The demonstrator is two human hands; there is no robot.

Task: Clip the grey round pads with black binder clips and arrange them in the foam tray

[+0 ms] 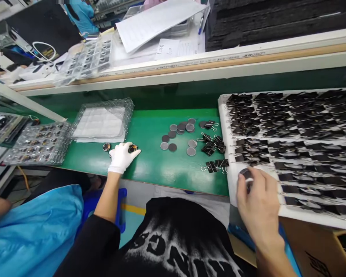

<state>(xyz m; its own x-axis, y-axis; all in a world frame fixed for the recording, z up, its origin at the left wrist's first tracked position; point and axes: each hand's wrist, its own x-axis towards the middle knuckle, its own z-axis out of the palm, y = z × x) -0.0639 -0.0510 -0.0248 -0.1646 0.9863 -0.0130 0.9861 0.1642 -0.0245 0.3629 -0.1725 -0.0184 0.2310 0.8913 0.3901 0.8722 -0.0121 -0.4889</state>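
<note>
My left hand (121, 158), in a white glove, rests at the green table's near left. Its thumb and forefinger close around a small round part with a dark rim (133, 148). A similar round part (106, 147) lies just left of the fingers. My bare right hand (259, 192) is over the near left corner of the white tray, pinching a dark round disc (245, 173); the fingers partly hide it. Several grey and dark discs (172, 147) lie flat on the table between the hands. Black binder clips (209, 149) lie loose beside the tray.
The white foam tray (223, 115) at right carries rows of black binder clips. Clear plastic trays (100, 119) are stacked at back left, more trays (40, 142) further left. A shelf edge (173, 71) crosses behind. A person's blue sleeve (46, 223) is at left.
</note>
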